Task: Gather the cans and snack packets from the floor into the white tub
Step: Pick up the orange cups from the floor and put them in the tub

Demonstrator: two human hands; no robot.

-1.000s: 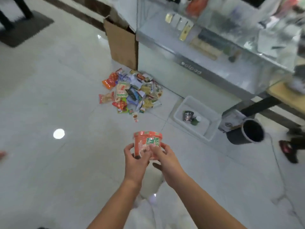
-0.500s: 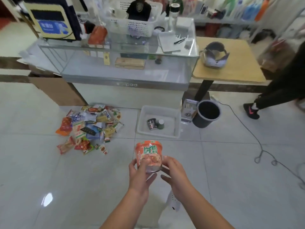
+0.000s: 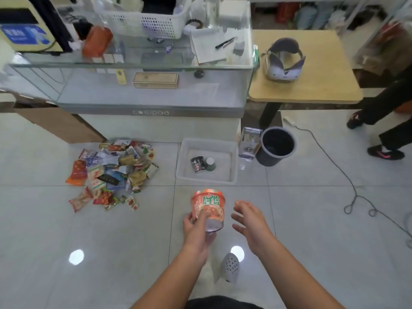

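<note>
My left hand (image 3: 197, 228) grips an orange noodle cup (image 3: 208, 208) from below and the side, holding it tilted above the floor tiles. My right hand (image 3: 250, 221) hovers just right of the cup, fingers spread, not touching it. The white tub (image 3: 234, 166) sits on the floor just beyond the cup, against the counter base. Inside it lie a dark can (image 3: 197, 163) and a green-and-white can (image 3: 210, 163). A heap of colourful snack packets (image 3: 111, 172) is spread on the floor to the left of the tub.
A glass display counter (image 3: 145, 94) stands behind the tub and heap, with a cardboard box (image 3: 60, 126) at its left. Right of the tub are a small silver item (image 3: 249, 141) and a black bin (image 3: 276, 146). A cable (image 3: 350, 181) trails across the right floor. A person's legs (image 3: 385, 132) stand far right.
My right hand has let go of the noodle cup and moved off to the right with fingers spread. The cup now rests in my left hand alone, and the view has come closer.
</note>
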